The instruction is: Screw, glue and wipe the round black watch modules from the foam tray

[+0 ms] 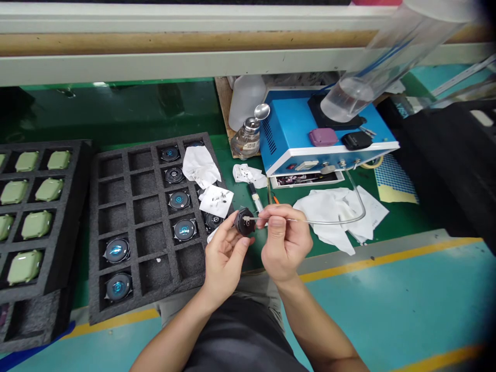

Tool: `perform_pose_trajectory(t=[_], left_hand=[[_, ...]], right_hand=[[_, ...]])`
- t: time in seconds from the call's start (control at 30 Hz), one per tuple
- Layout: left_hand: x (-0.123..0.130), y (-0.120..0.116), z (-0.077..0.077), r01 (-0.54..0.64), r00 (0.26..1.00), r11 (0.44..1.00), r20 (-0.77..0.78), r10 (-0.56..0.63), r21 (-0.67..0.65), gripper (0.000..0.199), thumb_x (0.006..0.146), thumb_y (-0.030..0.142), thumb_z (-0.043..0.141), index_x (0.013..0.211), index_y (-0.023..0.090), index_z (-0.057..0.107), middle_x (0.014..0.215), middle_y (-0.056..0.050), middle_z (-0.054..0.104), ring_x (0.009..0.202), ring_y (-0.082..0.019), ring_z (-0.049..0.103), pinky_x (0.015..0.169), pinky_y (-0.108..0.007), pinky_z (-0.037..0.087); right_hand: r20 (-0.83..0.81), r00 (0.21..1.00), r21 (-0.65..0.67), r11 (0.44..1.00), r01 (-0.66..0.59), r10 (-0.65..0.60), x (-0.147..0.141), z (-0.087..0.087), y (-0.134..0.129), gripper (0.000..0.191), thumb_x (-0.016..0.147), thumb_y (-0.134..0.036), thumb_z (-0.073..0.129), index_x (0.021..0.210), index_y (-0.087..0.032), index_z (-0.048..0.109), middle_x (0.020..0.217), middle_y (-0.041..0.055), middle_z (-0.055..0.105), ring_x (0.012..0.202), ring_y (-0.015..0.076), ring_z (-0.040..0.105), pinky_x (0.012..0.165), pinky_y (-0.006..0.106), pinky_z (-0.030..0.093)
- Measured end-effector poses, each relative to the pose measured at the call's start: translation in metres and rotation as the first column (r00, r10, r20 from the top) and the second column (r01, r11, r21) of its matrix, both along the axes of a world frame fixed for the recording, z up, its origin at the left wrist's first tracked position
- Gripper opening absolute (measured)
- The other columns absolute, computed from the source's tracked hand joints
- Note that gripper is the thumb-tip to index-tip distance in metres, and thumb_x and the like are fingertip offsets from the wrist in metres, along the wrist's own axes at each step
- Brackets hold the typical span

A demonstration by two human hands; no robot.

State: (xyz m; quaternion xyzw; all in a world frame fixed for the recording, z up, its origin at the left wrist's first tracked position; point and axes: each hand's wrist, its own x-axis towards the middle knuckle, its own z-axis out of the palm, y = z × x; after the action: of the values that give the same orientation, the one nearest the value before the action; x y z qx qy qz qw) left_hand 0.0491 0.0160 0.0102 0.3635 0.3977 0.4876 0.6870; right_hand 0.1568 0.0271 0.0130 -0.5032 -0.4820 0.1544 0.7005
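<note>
My left hand (pixel 225 250) is closed around the edge of a round black watch case (pixel 245 222), tilted up above the tray's right side. Pinched in my right hand (pixel 287 237) is a slim pen-like tip on a thin clear tube (pixel 333 222). The tip reaches the face of the watch case that is turned to me; whether it touches cannot be made out. From my right hand the tube curves back to the front of a blue machine (pixel 282 129). Left of my hands lies a dark foam tray (pixel 112 191) with several round black watches in its compartments.
White tissues (pixel 325 212) lie right of my hands. A white pad (pixel 217 200) with small dark bits rests on the tray. Behind stand a glass bottle (pixel 247 142) and a clear cylinder (pixel 372 77) on the machine. At far left, another foam tray (pixel 65 248) holds green cases.
</note>
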Motion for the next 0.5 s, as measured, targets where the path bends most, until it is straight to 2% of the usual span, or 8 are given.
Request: perform_pose_trajectory(t=[0.27, 0.5], left_hand=[[0.0, 0.0001, 0.0005, 0.004, 1.0, 1.0, 0.012, -0.004, -0.003, 0.05, 0.088, 0.028, 0.073, 0.135, 0.02, 0.059, 0.127, -0.014, 0.073, 0.116, -0.026, 0.071, 0.091, -0.034, 0.063], [-0.0002, 0.0003, 0.0034, 0.009, 1.0, 1.0, -0.018, -0.01, -0.017, 0.051, 0.088, 0.031, 0.073, 0.136, 0.021, 0.06, 0.127, -0.013, 0.073, 0.116, -0.027, 0.07, 0.093, -0.037, 0.062]], right_hand=[[0.012, 1.0, 0.002, 1.0, 0.008, -0.008, 0.0, 0.0005, 0.0005, 0.013, 0.099, -0.017, 0.05, 0.101, -0.023, 0.062, 0.083, -0.0001, 0.064, 0.069, 0.0111, 0.059, 0.06, 0.027, 0.051], [-0.007, 1.0, -0.015, 1.0, 0.01, -0.01, -0.0007, 0.0007, -0.0001, 0.012, 0.1, -0.019, 0.05, 0.1, -0.023, 0.061, 0.083, 0.0004, 0.064, 0.068, 0.012, 0.059, 0.06, 0.029, 0.051]])
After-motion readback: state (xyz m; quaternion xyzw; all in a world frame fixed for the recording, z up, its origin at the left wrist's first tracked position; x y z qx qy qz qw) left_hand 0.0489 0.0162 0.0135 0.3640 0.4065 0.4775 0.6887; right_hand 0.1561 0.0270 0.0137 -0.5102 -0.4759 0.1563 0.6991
